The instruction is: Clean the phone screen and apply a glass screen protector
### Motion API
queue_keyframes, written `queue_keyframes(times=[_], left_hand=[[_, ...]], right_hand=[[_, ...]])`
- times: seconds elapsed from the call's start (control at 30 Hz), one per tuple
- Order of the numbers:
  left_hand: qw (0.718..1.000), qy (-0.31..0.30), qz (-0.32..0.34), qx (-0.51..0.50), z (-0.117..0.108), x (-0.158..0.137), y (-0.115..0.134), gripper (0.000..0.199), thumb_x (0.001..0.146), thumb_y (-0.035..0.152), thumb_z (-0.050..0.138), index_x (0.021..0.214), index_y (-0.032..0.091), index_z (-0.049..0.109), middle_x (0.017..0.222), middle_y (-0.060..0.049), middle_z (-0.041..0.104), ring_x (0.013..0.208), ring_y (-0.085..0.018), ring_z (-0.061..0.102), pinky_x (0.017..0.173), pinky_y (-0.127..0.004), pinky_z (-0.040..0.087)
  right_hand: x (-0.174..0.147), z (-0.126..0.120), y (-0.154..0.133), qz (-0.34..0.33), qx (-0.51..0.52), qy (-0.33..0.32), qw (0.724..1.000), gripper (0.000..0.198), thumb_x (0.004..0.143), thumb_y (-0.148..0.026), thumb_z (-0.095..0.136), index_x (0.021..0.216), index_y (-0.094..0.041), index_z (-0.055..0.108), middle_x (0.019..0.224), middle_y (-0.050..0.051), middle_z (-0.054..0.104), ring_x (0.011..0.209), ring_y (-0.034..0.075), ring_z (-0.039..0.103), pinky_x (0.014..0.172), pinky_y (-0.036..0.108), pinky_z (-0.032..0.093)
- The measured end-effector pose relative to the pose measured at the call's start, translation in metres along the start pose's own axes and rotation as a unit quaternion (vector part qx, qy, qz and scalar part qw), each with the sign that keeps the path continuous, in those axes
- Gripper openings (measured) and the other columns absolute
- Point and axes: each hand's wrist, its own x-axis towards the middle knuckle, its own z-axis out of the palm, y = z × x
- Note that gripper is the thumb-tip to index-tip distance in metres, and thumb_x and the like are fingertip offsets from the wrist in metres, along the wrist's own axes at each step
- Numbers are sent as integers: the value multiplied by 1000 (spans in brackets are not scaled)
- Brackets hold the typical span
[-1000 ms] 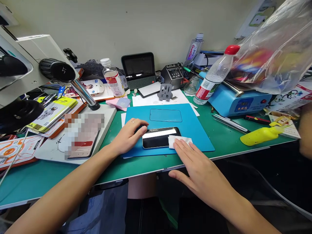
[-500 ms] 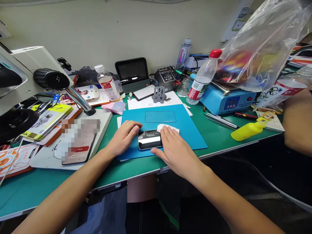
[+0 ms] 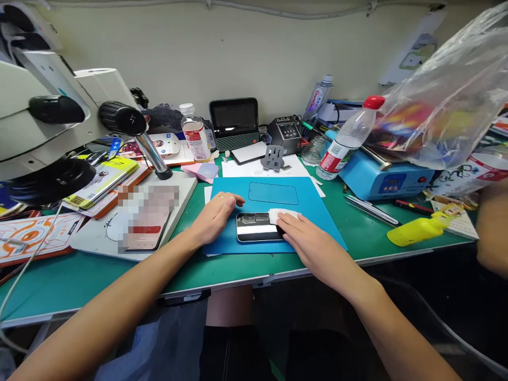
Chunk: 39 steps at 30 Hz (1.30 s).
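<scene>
A phone (image 3: pixel 257 230) with a dark, glossy upper face lies flat on a blue mat (image 3: pixel 317 211); bright reflections cross it. My right hand (image 3: pixel 313 238) lies over its right end, fingers stretched and pressing a folded white wipe (image 3: pixel 273 216) against the surface. That end of the phone is hidden under the hand and wipe. My left hand (image 3: pixel 216 219) rests on the mat at the phone's upper left corner, fingers loosely bent with nothing visible in them. Whether it touches the phone I cannot tell. Behind the phone, a clear dark-edged screen-shaped sheet (image 3: pixel 273 193) lies on the mat.
A microscope (image 3: pixel 51 132) overhangs the left side, above a second phone (image 3: pixel 148 227) on its base. Rightward are tweezers (image 3: pixel 373 211), a yellow bottle (image 3: pixel 416 230), a red-capped bottle (image 3: pixel 349 140) and a blue device (image 3: pixel 384 174). Another person's arm (image 3: pixel 494 227) shows at far right.
The camera has turned slightly left, so everything appears further right. My right hand has shifted and tilted over the phone's right end with the wipe. My left hand stays near the left corner.
</scene>
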Motion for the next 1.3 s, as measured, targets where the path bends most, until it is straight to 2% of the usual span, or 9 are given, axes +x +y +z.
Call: queue_keyframes(times=[0.1, 0.2, 0.4, 0.5, 0.63, 0.77, 0.9, 1.1, 1.3], left_hand=[[1000, 9, 10, -19, 0, 0, 1, 67, 105, 59, 13, 111, 20, 67, 109, -9, 71, 106, -25, 61, 100, -44, 48], [999, 25, 22, -29, -1, 0, 1, 69, 104, 61, 13, 111, 19, 67, 109, -9, 71, 106, -25, 61, 100, -44, 47], [998, 31, 49, -38, -3, 1, 0, 69, 104, 61, 12, 111, 20, 67, 107, -8, 72, 104, -25, 61, 98, -43, 48], [997, 30, 54, -39, -3, 1, -1, 67, 105, 60, 13, 113, 20, 67, 110, -8, 72, 105, -24, 61, 99, -43, 47], [997, 36, 51, -43, -2, 0, -1, 67, 105, 60, 13, 114, 20, 66, 112, -8, 72, 107, -24, 60, 99, -43, 46], [998, 40, 43, -38, -4, 2, -1, 68, 105, 61, 12, 114, 20, 66, 114, -8, 71, 109, -25, 59, 101, -43, 46], [998, 33, 40, -33, -5, 2, -1, 68, 105, 60, 12, 115, 20, 66, 115, -8, 70, 110, -25, 59, 101, -42, 45], [998, 29, 36, -39, -3, 2, -2, 64, 106, 59, 15, 115, 19, 65, 114, -8, 69, 109, -24, 58, 100, -41, 43], [999, 31, 25, -25, 0, 5, -4, 55, 106, 55, 22, 117, 19, 62, 113, -8, 68, 109, -25, 58, 99, -42, 44]], right_hand=[[5, -4, 3, 20, 51, 31, 998, 36, 103, -24, 39, 117, -23, 72, 126, 10, 72, 117, 26, 67, 100, 48, 57], [12, -10, 8, 41, 100, 36, 993, 34, 101, -26, 42, 99, -24, 75, 104, 8, 75, 98, 24, 70, 85, 42, 60], [21, -34, 46, 94, 66, 83, 990, 34, 99, -38, 46, 96, -24, 76, 102, 9, 74, 95, 27, 71, 86, 44, 58], [40, -43, 60, 106, 35, 34, 993, 36, 97, -46, 49, 111, -24, 74, 119, 11, 73, 107, 30, 70, 92, 47, 57], [81, -33, 66, 98, 11, -34, 995, 59, 96, -48, 51, 145, -15, 54, 148, 16, 58, 131, 34, 58, 105, 50, 50], [106, -16, 76, 71, 9, -80, 994, 69, 88, -53, 63, 143, -12, 56, 145, 20, 59, 133, 39, 56, 107, 54, 48], [107, -10, 85, 42, 12, -82, 996, 72, 88, -62, 60, 145, -18, 55, 143, 19, 61, 130, 38, 58, 104, 55, 51], [97, -5, 89, 10, 23, -45, 999, 65, 91, -60, 57, 143, -21, 58, 138, 15, 63, 126, 36, 60, 105, 53, 51], [89, -4, 88, -52, 54, 92, 993, 39, 94, -48, 61, 118, -21, 76, 125, 13, 71, 109, 30, 71, 96, 47, 58]])
